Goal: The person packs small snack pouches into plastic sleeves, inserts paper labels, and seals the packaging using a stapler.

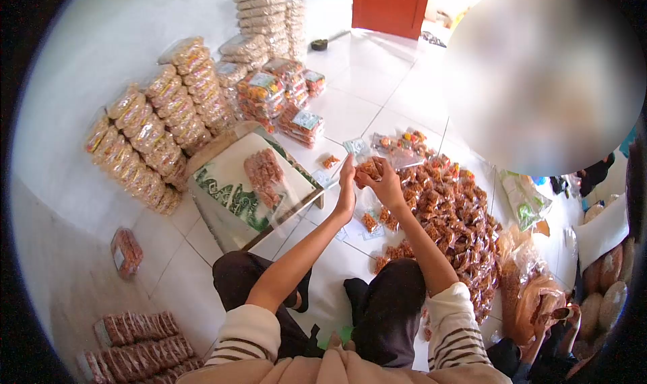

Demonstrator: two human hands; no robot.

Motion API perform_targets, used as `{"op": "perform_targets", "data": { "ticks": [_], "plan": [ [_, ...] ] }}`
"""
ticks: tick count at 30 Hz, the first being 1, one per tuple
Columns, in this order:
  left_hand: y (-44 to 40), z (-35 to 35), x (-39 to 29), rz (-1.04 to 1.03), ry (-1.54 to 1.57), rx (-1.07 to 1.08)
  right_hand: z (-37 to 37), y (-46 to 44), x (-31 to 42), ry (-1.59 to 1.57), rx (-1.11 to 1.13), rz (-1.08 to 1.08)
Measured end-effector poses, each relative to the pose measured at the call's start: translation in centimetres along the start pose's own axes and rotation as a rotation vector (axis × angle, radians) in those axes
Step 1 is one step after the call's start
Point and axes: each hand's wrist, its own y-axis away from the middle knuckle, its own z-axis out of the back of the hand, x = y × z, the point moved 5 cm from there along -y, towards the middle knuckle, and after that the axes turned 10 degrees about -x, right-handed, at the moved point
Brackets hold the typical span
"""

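Note:
In front of my knees, both hands are close together around a clear plastic bag (pixel 403 160) and a small packet of orange-brown snacks (pixel 368 168). My left hand (pixel 346 194) is closed at the bag's left side, fingers pointing away from me. My right hand (pixel 384 185) pinches the snack packet from the right. A printed label card (pixel 355 147) shows just beyond my left fingertips. Several loose packets and cards lie on the floor beneath my hands. Close to my right forearm spreads a large pile of small snack packets (pixel 450 229).
At left stands a low table (pixel 296 156) bearing a filled bag (pixel 264 175). Behind it are stacked snack bags (pixel 145 124) and packed bundles (pixel 259 94). More bundles (pixel 138 347) lie lower left. Another person's hands (pixel 569 323) work at lower right, beside a large plastic sack (pixel 529 286).

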Motion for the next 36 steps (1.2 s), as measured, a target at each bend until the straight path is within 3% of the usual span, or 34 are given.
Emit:
{"op": "perform_targets", "data": {
  "ticks": [3, 4, 8, 11, 13, 15, 16, 18, 19, 20, 22, 24, 27, 28, 34, 36],
  "plan": [
    [1.6, 1.9, -3.6, 0.37, 0.148, -0.289, -2.1, 0.8, 4.0, 0.025, 0.017, 0.072],
    [1.4, 2.9, -4.7, 0.354, 0.21, -0.243, -3.5, 1.4, 5.1, -0.015, -0.015, 0.18],
    [1.6, 9.2, -7.2, 0.136, 0.078, -0.502, -7.3, 3.8, 8.2, 0.22, -0.018, 0.381],
    [2.9, 13.5, -9.0, 0.043, -0.219, -0.497, -10.7, 5.0, 8.7, 0.062, 0.148, 0.263],
    [3.1, 15.9, -8.4, -0.145, -0.419, -0.454, -12.4, 6.5, 7.8, -0.043, 0.189, 0.103],
    [3.0, 18.1, -7.4, -0.124, -0.372, -0.332, -13.4, 7.4, 5.9, 0.017, 0.114, 0.049],
    [3.5, 19.0, -7.9, -0.121, -0.376, -0.35, -13.7, 7.9, 3.7, -0.05, -0.001, 0.121],
    [4.6, 21.7, -7.2, -0.104, -0.387, -0.384, -13.0, 9.7, -0.1, -0.343, -0.241, -0.093],
    [5.1, 23.8, -6.0, -0.167, -0.762, -0.374, -12.3, 10.8, -2.0, -0.196, -0.327, -0.183],
    [5.7, 25.1, -4.9, -0.225, -1.137, -0.342, -12.2, 12.4, -3.8, -0.248, -0.405, -0.251],
    [7.5, 25.7, -3.2, -0.129, -1.26, -0.287, -12.6, 15.6, -7.1, -0.304, -0.5, -0.388],
    [9.1, 24.4, -2.2, 0.092, -1.463, -0.118, -12.8, 18.5, -9.2, -0.207, -0.53, -0.552],
    [10.1, 20.5, -2.3, -0.158, -1.588, 0.071, -16.1, 23.2, -16.1, -0.238, -0.456, -0.648],
    [9.9, 20.2, -2.2, -0.265, -1.565, 0.034, -17.0, 23.6, -16.2, -0.287, -0.415, -0.64],
    [8.1, 20.0, -0.2, -0.346, -1.541, -0.076, -18.8, 21.7, -10.8, -0.48, -0.308, -0.666],
    [7.6, 19.8, -0.3, -0.371, -1.483, -0.115, -19.3, 20.4, -9.5, -0.392, -0.336, -0.598]
  ]
}}
